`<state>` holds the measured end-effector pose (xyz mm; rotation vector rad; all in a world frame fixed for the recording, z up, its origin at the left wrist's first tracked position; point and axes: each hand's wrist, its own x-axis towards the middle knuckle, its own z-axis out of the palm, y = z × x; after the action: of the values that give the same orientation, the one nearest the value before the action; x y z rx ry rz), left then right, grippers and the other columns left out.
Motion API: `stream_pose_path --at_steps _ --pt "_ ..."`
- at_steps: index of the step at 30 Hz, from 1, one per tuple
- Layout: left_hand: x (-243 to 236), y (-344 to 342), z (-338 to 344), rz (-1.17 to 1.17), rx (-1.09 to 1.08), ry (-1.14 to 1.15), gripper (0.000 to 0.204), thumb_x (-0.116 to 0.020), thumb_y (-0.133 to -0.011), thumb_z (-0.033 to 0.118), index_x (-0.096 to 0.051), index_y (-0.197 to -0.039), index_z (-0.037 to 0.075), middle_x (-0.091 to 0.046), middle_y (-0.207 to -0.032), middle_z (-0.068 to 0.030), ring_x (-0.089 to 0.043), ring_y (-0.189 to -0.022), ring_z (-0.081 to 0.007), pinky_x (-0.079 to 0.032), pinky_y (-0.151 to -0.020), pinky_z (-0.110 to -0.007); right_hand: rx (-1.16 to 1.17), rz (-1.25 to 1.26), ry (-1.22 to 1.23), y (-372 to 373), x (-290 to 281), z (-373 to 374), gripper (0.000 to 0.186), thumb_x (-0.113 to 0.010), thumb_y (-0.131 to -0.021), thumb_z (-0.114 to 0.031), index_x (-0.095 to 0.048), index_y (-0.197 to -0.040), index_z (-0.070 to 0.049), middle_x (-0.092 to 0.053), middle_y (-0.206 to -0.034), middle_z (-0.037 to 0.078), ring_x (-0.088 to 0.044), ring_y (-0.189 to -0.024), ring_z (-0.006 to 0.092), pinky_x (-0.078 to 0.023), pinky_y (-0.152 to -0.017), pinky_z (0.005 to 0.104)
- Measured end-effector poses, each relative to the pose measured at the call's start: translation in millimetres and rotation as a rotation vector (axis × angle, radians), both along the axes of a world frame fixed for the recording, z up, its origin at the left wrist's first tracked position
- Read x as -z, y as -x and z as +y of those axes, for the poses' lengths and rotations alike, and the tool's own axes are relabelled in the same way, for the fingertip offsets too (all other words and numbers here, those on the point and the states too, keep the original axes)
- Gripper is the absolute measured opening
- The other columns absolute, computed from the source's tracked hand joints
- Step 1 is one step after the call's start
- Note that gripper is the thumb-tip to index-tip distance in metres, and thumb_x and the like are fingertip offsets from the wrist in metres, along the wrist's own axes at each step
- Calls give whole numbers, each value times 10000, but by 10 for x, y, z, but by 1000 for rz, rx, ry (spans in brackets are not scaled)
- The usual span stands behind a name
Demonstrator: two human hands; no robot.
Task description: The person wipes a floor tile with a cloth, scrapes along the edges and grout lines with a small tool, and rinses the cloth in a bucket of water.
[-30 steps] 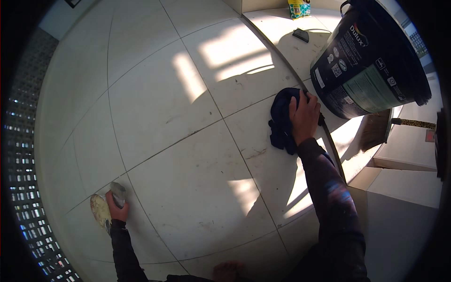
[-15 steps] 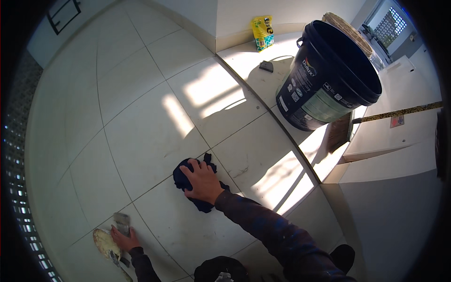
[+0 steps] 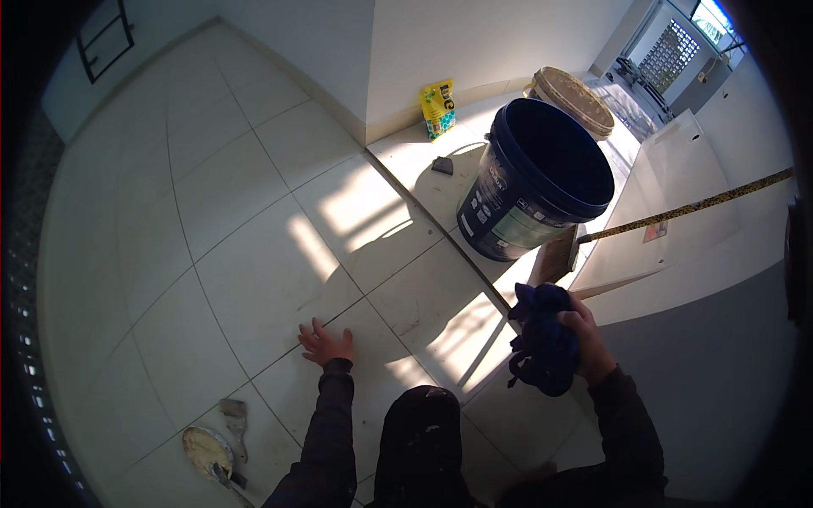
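My left hand [image 3: 326,345] is spread open on the pale floor tiles [image 3: 229,296], palm down. My right hand [image 3: 593,347] grips a bunched navy cloth [image 3: 544,334] at the right, near the step edge. Below and left of my left hand lie a flat grey scraper or brush [image 3: 234,415] and a round container of cream paste [image 3: 205,450] with a tool in it. My dark-clothed knee [image 3: 421,432] is between my forearms.
A dark blue bucket [image 3: 512,212] stands on the raised tiled step ahead right, beside a broom [image 3: 555,258] with a long speckled handle. Behind it are a beige tub [image 3: 572,97], a yellow packet [image 3: 439,110] and a small dark block [image 3: 442,166]. White walls [image 3: 440,42] border the floor.
My left hand has let go of the grey tool and moved forward-right onto the tiles. My right hand has moved the cloth right from mid-floor. The view has tilted up.
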<state>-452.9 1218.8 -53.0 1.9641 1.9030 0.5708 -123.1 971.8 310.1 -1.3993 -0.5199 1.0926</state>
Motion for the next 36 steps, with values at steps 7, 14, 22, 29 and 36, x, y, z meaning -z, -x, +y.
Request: stream_pose_path --at_steps 7,14,22,29,36 --pt "-562 -700 426 405 -135 900 1795 -987 -515 703 282 -1642 119 211 -1688 -375 60 -1591 -572 -158 -1218 -766 344 -315 -365 -1495 -1643 750 412 -609 -1024 -335 -617 -1311 -39 -703 -1122 102 -730 -1005 192 -609 -915 345" --pt "-562 -808 618 589 -185 991 1832 -1000 -481 699 288 -1633 91 189 -1683 -395 -5 -1580 -598 -228 -1229 -723 106 -981 243 -2677 -1227 2367 716 -856 -795 -381 -617 -1333 27 -699 -1210 219 -710 -1104 304 -572 -970 387" --pt "-383 -979 704 685 -215 1127 1880 -1000 -432 726 295 -1623 62 161 -1675 -419 -32 -1572 -611 -236 -1240 -701 -741 -968 451 -3715 1491 3402 883 -864 -776 -542 -582 -1494 -112 -576 -1511 243 -578 -1367 374 -429 -1183 432" --pt "-512 -832 757 542 -256 1129 1878 -1024 -433 682 286 -1624 55 212 -1667 -413 76 -1570 -606 -164 -1251 -707 -1066 -924 703 -3171 2007 4032 815 -839 -816 -447 -572 -1475 -49 -595 -1461 254 -602 -1331 359 -463 -1146 416" --pt "-469 -799 735 470 -255 1113 1866 -1041 -444 639 296 -1628 97 244 -1675 -382 148 -1579 -566 -128 -1247 -725 -1057 -896 696 -2939 1257 3668 747 -814 -856 -351 -563 -1457 15 -614 -1410 265 -627 -1296 344 -498 -1109 401"
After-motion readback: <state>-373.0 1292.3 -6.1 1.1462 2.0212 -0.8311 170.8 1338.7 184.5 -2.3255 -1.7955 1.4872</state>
